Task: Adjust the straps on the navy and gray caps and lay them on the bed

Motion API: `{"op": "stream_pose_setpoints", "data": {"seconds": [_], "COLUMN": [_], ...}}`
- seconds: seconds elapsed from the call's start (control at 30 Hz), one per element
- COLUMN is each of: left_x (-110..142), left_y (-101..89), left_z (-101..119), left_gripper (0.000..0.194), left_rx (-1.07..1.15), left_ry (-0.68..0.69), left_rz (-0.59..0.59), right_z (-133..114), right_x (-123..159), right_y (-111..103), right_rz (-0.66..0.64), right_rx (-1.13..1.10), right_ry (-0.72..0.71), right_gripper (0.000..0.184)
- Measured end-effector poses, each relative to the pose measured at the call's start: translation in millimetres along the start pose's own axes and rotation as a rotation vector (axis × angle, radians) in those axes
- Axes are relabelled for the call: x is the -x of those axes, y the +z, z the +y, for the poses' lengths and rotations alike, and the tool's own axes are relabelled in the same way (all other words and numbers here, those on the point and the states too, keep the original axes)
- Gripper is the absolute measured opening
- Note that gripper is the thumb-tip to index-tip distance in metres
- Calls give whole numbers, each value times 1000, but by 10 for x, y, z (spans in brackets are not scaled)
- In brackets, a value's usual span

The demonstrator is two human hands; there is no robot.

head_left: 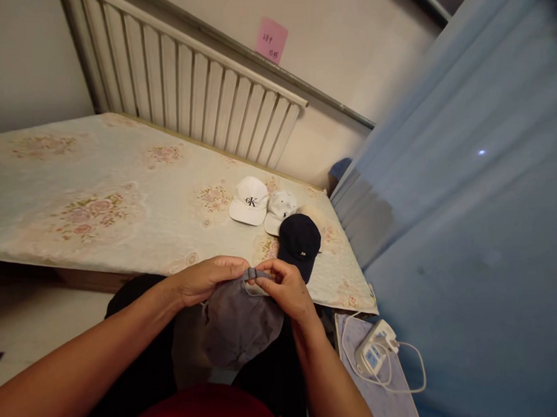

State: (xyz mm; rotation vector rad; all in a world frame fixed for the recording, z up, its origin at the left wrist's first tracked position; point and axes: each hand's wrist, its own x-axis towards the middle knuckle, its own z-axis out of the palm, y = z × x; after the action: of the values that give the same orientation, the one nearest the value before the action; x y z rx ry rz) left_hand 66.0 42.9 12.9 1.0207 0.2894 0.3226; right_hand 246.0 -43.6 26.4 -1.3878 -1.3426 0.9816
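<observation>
A grey cap (pixel 240 322) hangs over my lap, held up by its back strap (pixel 252 273). My left hand (pixel 206 279) pinches the strap's left end and my right hand (pixel 287 288) pinches its right end. Just beyond my hands, on the flowered bed (pixel 119 204), lies a dark navy cap (pixel 299 241). Behind it sit a white cap with a black logo (pixel 249 201) and a second white cap (pixel 281 209), touching each other. A beige cap (pixel 317 217) peeks out from behind the navy one.
A white radiator (pixel 192 82) runs along the wall behind the bed, with a pink note (pixel 271 39) stuck above it. A blue curtain (pixel 469 192) fills the right side. A white power strip with cable (pixel 374 353) lies on a small surface at lower right.
</observation>
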Motion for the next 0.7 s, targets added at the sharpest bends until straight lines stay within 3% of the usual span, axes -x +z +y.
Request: {"op": "stream_pose_setpoints", "data": {"seconds": [0.1,0.4,0.7], "left_x": [-16,-14,-22], "left_y": [8,20,-15], "left_z": [-21,-34,-61], "left_gripper": [27,29,23], "left_rx": [-33,-206,-339], "left_ry": [8,11,42], "left_rz": [21,56,26], "right_z": [3,64,98], "right_x": [-14,-28,9], "right_y": [-10,14,46], "right_rz": [7,-80,-119], "right_rx": [-14,-383,-549], "right_ry": [28,195,193], "right_gripper": [12,22,23]}}
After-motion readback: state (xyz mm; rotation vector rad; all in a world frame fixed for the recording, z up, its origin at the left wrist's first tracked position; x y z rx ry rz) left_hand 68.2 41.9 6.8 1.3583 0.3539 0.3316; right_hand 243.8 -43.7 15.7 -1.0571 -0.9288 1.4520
